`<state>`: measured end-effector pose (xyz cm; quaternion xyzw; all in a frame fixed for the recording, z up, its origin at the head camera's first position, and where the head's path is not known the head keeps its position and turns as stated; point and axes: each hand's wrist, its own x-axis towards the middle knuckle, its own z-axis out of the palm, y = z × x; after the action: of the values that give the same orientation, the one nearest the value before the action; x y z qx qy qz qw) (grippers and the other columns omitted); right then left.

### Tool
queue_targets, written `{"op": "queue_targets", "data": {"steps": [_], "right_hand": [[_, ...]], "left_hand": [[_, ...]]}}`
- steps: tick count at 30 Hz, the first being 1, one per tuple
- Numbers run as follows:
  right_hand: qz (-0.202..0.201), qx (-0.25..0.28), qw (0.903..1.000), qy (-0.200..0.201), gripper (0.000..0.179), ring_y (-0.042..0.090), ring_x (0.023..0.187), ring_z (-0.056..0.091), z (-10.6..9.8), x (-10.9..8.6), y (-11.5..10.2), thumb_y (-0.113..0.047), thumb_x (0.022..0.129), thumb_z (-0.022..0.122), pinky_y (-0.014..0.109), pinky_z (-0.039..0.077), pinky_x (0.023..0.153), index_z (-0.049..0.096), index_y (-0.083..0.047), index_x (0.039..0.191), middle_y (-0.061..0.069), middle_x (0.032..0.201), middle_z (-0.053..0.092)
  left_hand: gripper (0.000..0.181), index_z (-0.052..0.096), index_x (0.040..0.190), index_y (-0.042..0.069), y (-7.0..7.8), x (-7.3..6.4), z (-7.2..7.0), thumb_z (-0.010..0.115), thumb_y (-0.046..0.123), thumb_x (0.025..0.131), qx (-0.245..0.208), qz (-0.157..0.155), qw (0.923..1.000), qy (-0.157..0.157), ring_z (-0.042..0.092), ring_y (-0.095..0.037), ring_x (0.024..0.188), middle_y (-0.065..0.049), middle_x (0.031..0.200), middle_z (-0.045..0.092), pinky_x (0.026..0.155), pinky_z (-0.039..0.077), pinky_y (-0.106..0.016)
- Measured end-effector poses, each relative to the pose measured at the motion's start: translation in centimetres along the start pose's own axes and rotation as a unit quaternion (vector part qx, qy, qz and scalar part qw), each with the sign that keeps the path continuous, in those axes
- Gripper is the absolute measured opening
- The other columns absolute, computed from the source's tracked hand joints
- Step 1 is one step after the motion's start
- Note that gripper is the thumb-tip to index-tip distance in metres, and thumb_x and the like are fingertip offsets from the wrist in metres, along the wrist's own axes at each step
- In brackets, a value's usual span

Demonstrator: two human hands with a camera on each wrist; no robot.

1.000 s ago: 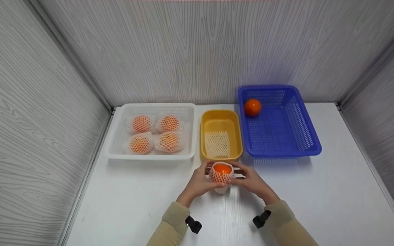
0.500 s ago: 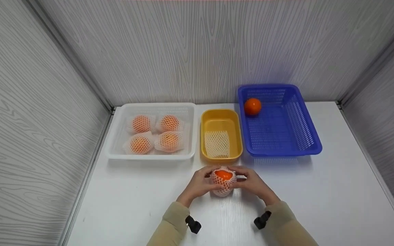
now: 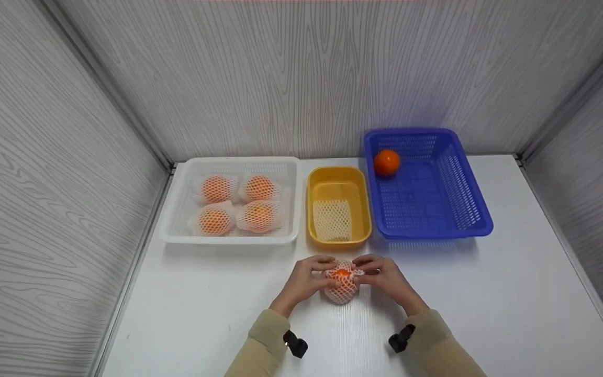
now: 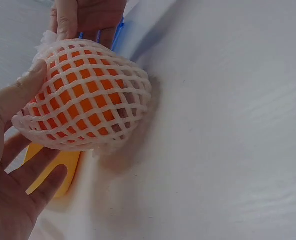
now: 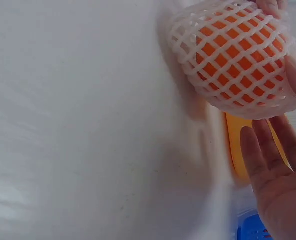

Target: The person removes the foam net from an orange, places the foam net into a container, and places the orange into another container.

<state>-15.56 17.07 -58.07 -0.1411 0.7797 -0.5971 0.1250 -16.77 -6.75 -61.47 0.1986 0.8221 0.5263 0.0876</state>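
An orange sits inside a white foam net, low over the table in front of the yellow bin. My left hand pinches the left side of the net's upper rim between thumb and fingers. From the other side, my right hand pinches the rim too, thumb nearest me. The net covers most of the fruit, and only a small bare patch shows at its opening between the hands. In the right wrist view the foam mesh wraps the fruit, its lower end bunched on the side away from the thumb.
Behind the hands, a yellow bin holds a flat foam net. A white basket to its left contains several netted oranges. On the right, a blue basket has one bare orange. Grey wood-grain panels enclose the table.
The netted orange has come slightly toward me, away from the yellow bin. The net's rim has been drawn up and inward, so less bare fruit shows at the opening.
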Motion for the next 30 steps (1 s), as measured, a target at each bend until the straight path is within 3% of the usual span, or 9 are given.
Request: {"op": "queue_targets", "data": {"steps": [6,9,12,15,24,30], "right_hand": [[0.011,0.026,0.9996,0.009,0.012,0.030,0.112,0.059,0.1,0.2,-0.1,-0.004,0.088,0.072,0.046,0.047,0.097,0.068,0.007,0.091,0.020,0.116,0.065],[0.011,0.048,0.9988,-0.008,0.021,0.030,0.115,0.057,0.2,0.2,0.1,-0.004,0.090,0.070,0.048,0.044,0.100,0.065,0.009,0.106,0.021,0.121,0.062],[-0.003,0.043,0.9986,-0.031,0.044,0.034,0.121,0.052,0.3,0.1,0.2,-0.004,0.088,0.072,0.048,0.045,0.098,0.057,0.008,0.128,0.023,0.132,0.054],[-0.021,0.015,0.9986,-0.045,0.052,0.040,0.124,0.048,0.6,0.0,0.1,-0.005,0.087,0.073,0.044,0.048,0.093,0.054,0.008,0.134,0.027,0.140,0.046],[-0.044,-0.015,0.9989,0.004,0.019,0.042,0.120,0.053,1.3,0.4,-0.5,-0.002,0.086,0.073,0.046,0.044,0.100,0.074,0.006,0.103,0.026,0.127,0.059],[-0.050,-0.037,0.9976,0.029,0.012,0.037,0.111,0.058,1.6,0.5,-1.0,-0.002,0.086,0.073,0.031,0.049,0.090,0.074,0.006,0.095,0.022,0.115,0.065]], "left_hand": [[0.029,0.077,0.102,0.003,0.6,0.0,-0.1,0.081,0.023,0.081,0.001,0.028,0.9993,0.026,0.061,-0.022,0.109,-0.006,0.117,0.067,0.093,0.050,-0.038],[0.022,0.078,0.095,0.004,0.8,0.1,0.0,0.080,0.022,0.083,0.007,0.045,0.9981,0.041,0.062,-0.019,0.103,-0.003,0.108,0.068,0.090,0.051,-0.035],[0.019,0.079,0.090,0.003,0.8,0.2,0.2,0.079,0.021,0.083,0.006,0.065,0.9959,0.062,0.063,-0.017,0.096,0.000,0.100,0.068,0.086,0.052,-0.033],[0.017,0.078,0.088,0.003,0.9,0.2,0.5,0.079,0.019,0.083,0.000,0.079,0.9942,0.073,0.064,-0.014,0.093,0.002,0.095,0.069,0.084,0.052,-0.033],[0.011,0.076,0.090,0.008,1.0,0.1,0.5,0.078,0.018,0.085,-0.020,0.075,0.9939,0.079,0.063,-0.014,0.092,0.003,0.094,0.069,0.083,0.052,-0.043],[0.039,0.068,0.113,0.010,0.7,-0.2,0.5,0.081,0.030,0.082,0.001,0.032,0.9986,0.042,0.058,-0.019,0.109,0.000,0.114,0.063,0.092,0.049,-0.043]]}}
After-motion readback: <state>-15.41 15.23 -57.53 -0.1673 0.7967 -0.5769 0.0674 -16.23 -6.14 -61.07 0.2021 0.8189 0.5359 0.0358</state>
